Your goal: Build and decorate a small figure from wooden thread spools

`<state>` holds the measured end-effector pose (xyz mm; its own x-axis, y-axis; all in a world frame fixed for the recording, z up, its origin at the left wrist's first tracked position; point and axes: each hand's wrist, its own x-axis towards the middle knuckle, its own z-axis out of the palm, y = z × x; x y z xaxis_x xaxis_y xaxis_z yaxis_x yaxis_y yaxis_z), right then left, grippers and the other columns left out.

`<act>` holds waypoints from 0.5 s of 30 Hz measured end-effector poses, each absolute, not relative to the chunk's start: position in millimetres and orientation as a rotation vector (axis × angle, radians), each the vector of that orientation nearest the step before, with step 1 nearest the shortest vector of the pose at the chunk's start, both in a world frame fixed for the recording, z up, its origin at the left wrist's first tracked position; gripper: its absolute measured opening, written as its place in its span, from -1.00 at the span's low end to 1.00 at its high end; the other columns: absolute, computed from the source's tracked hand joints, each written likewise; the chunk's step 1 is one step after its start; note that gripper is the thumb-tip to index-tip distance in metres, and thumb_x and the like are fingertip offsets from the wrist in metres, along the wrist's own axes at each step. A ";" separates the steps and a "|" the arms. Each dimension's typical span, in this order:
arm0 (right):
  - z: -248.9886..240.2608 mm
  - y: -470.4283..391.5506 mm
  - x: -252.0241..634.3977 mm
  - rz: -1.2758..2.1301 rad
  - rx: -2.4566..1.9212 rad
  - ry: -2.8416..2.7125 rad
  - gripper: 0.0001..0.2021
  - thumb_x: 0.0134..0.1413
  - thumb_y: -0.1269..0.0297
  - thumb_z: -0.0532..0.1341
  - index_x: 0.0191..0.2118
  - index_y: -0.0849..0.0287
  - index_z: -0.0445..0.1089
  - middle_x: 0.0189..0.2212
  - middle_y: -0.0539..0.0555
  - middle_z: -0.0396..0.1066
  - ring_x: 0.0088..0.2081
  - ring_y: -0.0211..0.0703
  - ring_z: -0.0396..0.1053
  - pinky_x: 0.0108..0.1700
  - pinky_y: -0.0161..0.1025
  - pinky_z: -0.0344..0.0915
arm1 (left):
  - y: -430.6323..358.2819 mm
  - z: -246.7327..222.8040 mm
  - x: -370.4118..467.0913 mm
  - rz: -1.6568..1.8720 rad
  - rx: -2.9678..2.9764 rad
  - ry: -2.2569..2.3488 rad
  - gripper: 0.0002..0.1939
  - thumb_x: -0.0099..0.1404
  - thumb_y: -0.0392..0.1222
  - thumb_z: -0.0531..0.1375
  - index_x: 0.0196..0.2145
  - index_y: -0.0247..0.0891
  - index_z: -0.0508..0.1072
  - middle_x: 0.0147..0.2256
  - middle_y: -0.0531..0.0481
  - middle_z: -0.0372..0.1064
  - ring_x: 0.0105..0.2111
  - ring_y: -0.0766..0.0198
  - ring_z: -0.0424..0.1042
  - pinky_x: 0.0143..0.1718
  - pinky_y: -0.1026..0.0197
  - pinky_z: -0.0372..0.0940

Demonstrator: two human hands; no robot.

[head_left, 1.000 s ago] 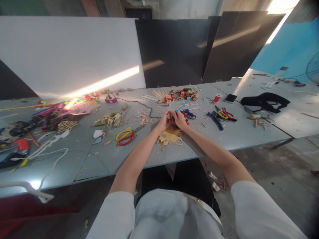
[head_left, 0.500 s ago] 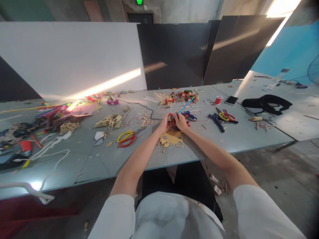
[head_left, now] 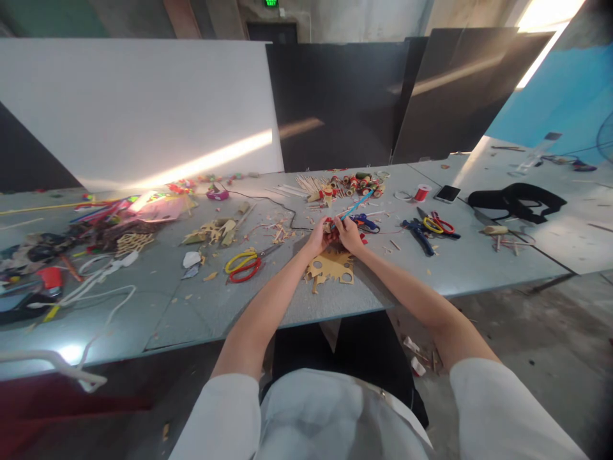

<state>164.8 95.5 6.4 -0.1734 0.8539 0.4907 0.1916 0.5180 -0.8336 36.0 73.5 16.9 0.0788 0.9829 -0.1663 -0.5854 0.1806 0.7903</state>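
My left hand (head_left: 320, 239) is closed round a small tan-and-red piece (head_left: 327, 225), mostly hidden by the fingers. In my right hand (head_left: 348, 236) is a long thin blue stick (head_left: 358, 206), pinched near its lower end. The stick slants up and away to the right, and its lower end meets the small piece between the hands. Just below them on the table lies a tan sheet (head_left: 330, 267) with round holes and ragged edges. Behind the right hand rests a blue glue gun (head_left: 366, 223).
Red-and-tan bamboo figures (head_left: 357, 184) and thin sticks lie behind the hands. Red-and-yellow scissors (head_left: 244, 265) sit to the left; pliers (head_left: 417, 236), more scissors (head_left: 437, 223), a red spool (head_left: 422, 193) and a phone (head_left: 447, 193) to the right. A craft-scrap heap (head_left: 127, 223) covers the far left.
The view has shifted slightly. Both hands stay together at the small piece, and the blue stick keeps nearly the same slant.
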 end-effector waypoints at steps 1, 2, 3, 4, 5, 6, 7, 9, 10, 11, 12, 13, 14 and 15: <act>5.9 96.2 164.8 0.745 -0.900 -1.666 -0.42 0.29 -0.44 0.08 -0.26 0.05 0.31 -0.50 -0.02 0.43 -0.46 -0.13 0.39 -0.36 -0.22 0.36 | 73.1 17.2 36.1 1.292 0.620 0.809 -0.50 0.53 0.14 0.14 -0.49 -0.22 0.43 -0.63 0.06 0.31 -0.67 0.38 0.26 -0.54 0.29 0.22; 5.4 96.9 164.8 0.730 -0.901 -1.662 -0.41 0.29 -0.45 0.08 -0.26 0.05 0.31 -0.47 -0.02 0.44 -0.45 -0.13 0.39 -0.35 -0.22 0.36 | 72.7 17.3 36.1 1.290 0.622 0.814 -0.50 0.54 0.13 0.14 -0.49 -0.21 0.43 -0.64 0.06 0.30 -0.67 0.37 0.26 -0.53 0.28 0.23; 4.7 97.7 164.8 0.723 -0.904 -1.662 -0.41 0.28 -0.45 0.09 -0.26 0.05 0.31 -0.46 -0.02 0.44 -0.44 -0.14 0.39 -0.34 -0.22 0.36 | 72.5 17.2 36.2 1.285 0.629 0.817 -0.49 0.55 0.12 0.12 -0.50 -0.21 0.42 -0.65 0.06 0.29 -0.67 0.37 0.26 -0.53 0.28 0.24; 4.2 98.4 164.8 0.723 -0.908 -1.662 -0.42 0.28 -0.45 0.09 -0.26 0.05 0.31 -0.46 -0.02 0.44 -0.43 -0.13 0.39 -0.33 -0.22 0.37 | 72.4 17.1 36.2 1.281 0.639 0.819 -0.49 0.55 0.11 0.10 -0.51 -0.20 0.41 -0.66 0.06 0.26 -0.68 0.36 0.26 -0.53 0.28 0.24; 3.7 98.9 164.8 0.730 -0.910 -1.663 -0.42 0.29 -0.44 0.09 -0.26 0.05 0.31 -0.47 -0.02 0.43 -0.43 -0.13 0.39 -0.33 -0.23 0.36 | 72.4 16.9 36.2 1.280 0.650 0.819 -0.48 0.56 0.10 0.09 -0.51 -0.20 0.40 -0.68 0.07 0.24 -0.68 0.35 0.25 -0.53 0.27 0.23; 3.4 99.2 164.8 0.739 -0.911 -1.665 -0.42 0.29 -0.44 0.09 -0.26 0.05 0.31 -0.48 -0.03 0.42 -0.44 -0.13 0.39 -0.34 -0.23 0.36 | 72.4 16.8 36.2 1.281 0.657 0.821 -0.48 0.57 0.09 0.07 -0.51 -0.19 0.40 -0.69 0.07 0.23 -0.68 0.35 0.25 -0.53 0.27 0.23; 3.4 99.1 164.8 0.746 -0.911 -1.665 -0.42 0.29 -0.44 0.10 -0.26 0.05 0.31 -0.49 -0.03 0.41 -0.44 -0.13 0.38 -0.34 -0.23 0.36 | 72.3 16.7 36.2 1.283 0.660 0.824 -0.48 0.57 0.08 0.06 -0.51 -0.19 0.40 -0.69 0.07 0.23 -0.68 0.35 0.25 -0.54 0.28 0.22; 4.2 98.1 164.7 0.752 -0.906 -1.665 -0.42 0.28 -0.44 0.10 -0.26 0.05 0.30 -0.49 -0.03 0.41 -0.45 -0.13 0.37 -0.35 -0.22 0.35 | 72.0 17.1 36.1 1.287 0.658 0.827 -0.49 0.58 0.07 0.05 -0.50 -0.20 0.41 -0.67 0.06 0.26 -0.67 0.35 0.27 -0.53 0.29 0.24; 5.1 97.2 164.7 0.751 -0.906 -1.665 -0.42 0.28 -0.45 0.09 -0.26 0.04 0.30 -0.49 -0.02 0.40 -0.45 -0.13 0.37 -0.35 -0.22 0.35 | 71.7 17.4 36.1 1.288 0.655 0.826 -0.49 0.58 0.06 0.05 -0.49 -0.20 0.41 -0.67 0.05 0.28 -0.67 0.35 0.27 -0.52 0.29 0.25; 6.1 96.3 164.6 0.749 -0.907 -1.665 -0.42 0.27 -0.46 0.09 -0.27 0.04 0.29 -0.49 -0.02 0.40 -0.46 -0.12 0.36 -0.36 -0.21 0.34 | 71.4 17.6 36.1 1.285 0.653 0.824 -0.49 0.58 0.05 0.04 -0.49 -0.20 0.42 -0.66 0.05 0.28 -0.67 0.35 0.28 -0.52 0.29 0.26; 7.2 95.3 164.4 0.746 -0.910 -1.663 -0.41 0.27 -0.46 0.08 -0.27 0.03 0.28 -0.50 -0.01 0.39 -0.45 -0.12 0.35 -0.36 -0.21 0.33 | 71.2 17.8 36.1 1.282 0.651 0.820 -0.49 0.58 0.04 0.04 -0.49 -0.21 0.42 -0.66 0.05 0.29 -0.67 0.35 0.28 -0.52 0.28 0.27; 8.2 94.5 164.3 0.742 -0.911 -1.661 -0.41 0.26 -0.47 0.07 -0.28 0.03 0.27 -0.51 -0.01 0.38 -0.44 -0.11 0.36 -0.36 -0.20 0.33 | 71.2 17.7 36.1 1.280 0.650 0.814 -0.49 0.58 0.05 0.05 -0.50 -0.21 0.42 -0.66 0.05 0.29 -0.67 0.35 0.28 -0.52 0.28 0.27; 9.0 93.8 164.2 0.738 -0.910 -1.659 -0.40 0.25 -0.48 0.07 -0.29 0.03 0.27 -0.51 0.00 0.38 -0.43 -0.10 0.36 -0.35 -0.20 0.33 | 71.3 17.4 36.0 1.280 0.649 0.809 -0.49 0.57 0.06 0.06 -0.50 -0.21 0.42 -0.66 0.05 0.28 -0.67 0.34 0.27 -0.52 0.28 0.27; 9.5 93.4 164.1 0.734 -0.905 -1.657 -0.40 0.25 -0.49 0.07 -0.29 0.03 0.27 -0.50 0.01 0.39 -0.42 -0.08 0.37 -0.34 -0.19 0.34 | 71.7 17.0 35.9 1.280 0.647 0.806 -0.49 0.56 0.08 0.08 -0.51 -0.21 0.41 -0.66 0.05 0.28 -0.67 0.35 0.27 -0.53 0.28 0.27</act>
